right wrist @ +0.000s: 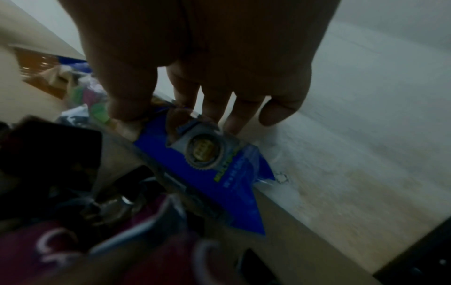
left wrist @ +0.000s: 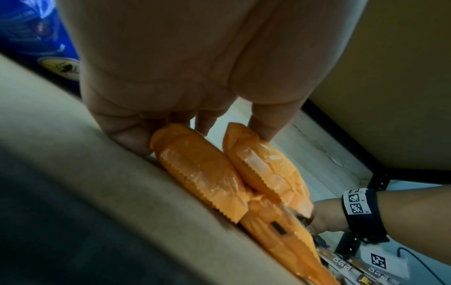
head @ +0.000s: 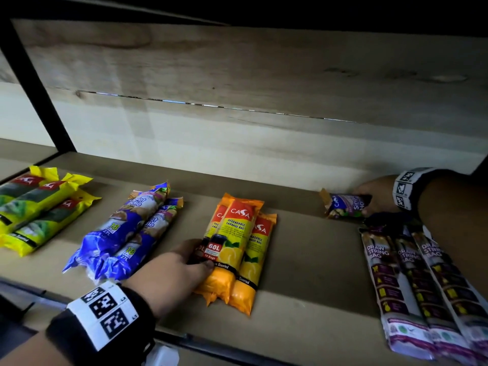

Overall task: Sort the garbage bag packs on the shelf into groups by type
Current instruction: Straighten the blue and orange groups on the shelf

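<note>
A wooden shelf [head: 303, 260] holds garbage bag packs laid out in groups. From the person's left to right: yellow packs [head: 39, 207], blue packs [head: 126, 233], orange packs [head: 237, 247], then well apart a single purple-blue pack [head: 346, 204] near the back, and a row of white drawstring packs [head: 412, 286] at the front right.

The left hand [head: 179, 262] rests against the near left side of the orange packs, thumb laid over the topmost pack and fingers along its far side; in the left wrist view the fingertips [left wrist: 127, 138] curl around the sealed orange ends, so the hand appears to hold the bundle together.

The right hand [head: 375, 194] reaches to the back of the shelf and grips the purple-blue pack at its right end. In the right wrist view the thumb [right wrist: 129, 104] and fingers pinch the pack's wrapper [right wrist: 202, 160].

The pack's long axis runs left to right along the shelf, its free end pointing toward the orange group. It lies just behind the drawstring packs, which run front to back. Its purple and blue wrapper seems closest to the blue packs, which sit far to the left, past the orange group. The right hand alone holds it; the left hand is nearer that likely destination.
</note>
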